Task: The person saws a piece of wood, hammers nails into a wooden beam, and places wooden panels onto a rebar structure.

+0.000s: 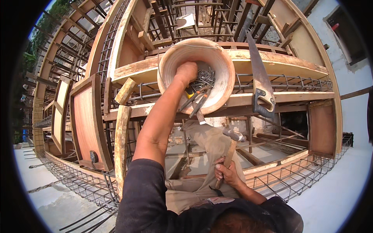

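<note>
Wooden-handled hammer (pixel 231 154) — clenched in right hand (pixel 229 173) | left hand (pixel 187 73) — inside bucket (pixel 226 73), grip hidden

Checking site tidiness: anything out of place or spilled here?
The handsaw: it lies loose across the wooden boards, its handle appearing to jut past the near one, a precarious-looking spot. No spill visible: the nails I can see sit inside the bucket, beside the left hand.
</note>
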Tool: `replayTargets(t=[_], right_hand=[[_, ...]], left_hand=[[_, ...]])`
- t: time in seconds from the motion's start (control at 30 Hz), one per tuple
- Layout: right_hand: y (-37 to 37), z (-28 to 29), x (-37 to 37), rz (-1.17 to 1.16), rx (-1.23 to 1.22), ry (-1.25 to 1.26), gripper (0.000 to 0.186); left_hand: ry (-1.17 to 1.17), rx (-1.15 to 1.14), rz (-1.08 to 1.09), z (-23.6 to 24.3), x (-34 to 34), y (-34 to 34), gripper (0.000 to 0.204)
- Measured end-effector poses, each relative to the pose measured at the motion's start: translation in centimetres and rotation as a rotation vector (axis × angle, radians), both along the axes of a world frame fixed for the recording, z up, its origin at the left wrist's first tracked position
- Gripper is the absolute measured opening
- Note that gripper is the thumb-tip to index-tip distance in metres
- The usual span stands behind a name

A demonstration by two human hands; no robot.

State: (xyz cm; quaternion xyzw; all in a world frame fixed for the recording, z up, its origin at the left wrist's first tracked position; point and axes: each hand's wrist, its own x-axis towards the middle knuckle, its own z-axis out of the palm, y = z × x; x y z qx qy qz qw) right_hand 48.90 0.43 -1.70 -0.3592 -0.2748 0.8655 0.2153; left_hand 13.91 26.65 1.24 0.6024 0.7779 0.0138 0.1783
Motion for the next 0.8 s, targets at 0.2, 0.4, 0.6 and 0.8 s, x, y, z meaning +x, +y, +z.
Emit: replayTargets(t=[0.2, 0.4, 0.6, 0.8], right_hand=[[0.8, 0.0, -0.7, -0.046, -0.062, 0.0, 0.019], [1.0, 0.3, -1.0, -0.054, -0.04, -0.013, 0.019], [2.9, 1.1, -2.1, -0.114, 0.058, -0.055, 0.025], [7.8, 4.4, -5.8, -0.246, 0.494, -0.185, 0.029]], left_hand=[[0.035, -0.082, -0.154, -0.1, -0.9, -0.4, 0.024], [-0.887, 0.263, 0.202, 3.2, -1.0, -2.2, 0.022], [-1.533, 0.323, 0.387, 5.1, -0.3, -5.9, 0.015], [-1.559, 0.328, 0.418, 4.6, -1.1, -7.6, 0.013]])
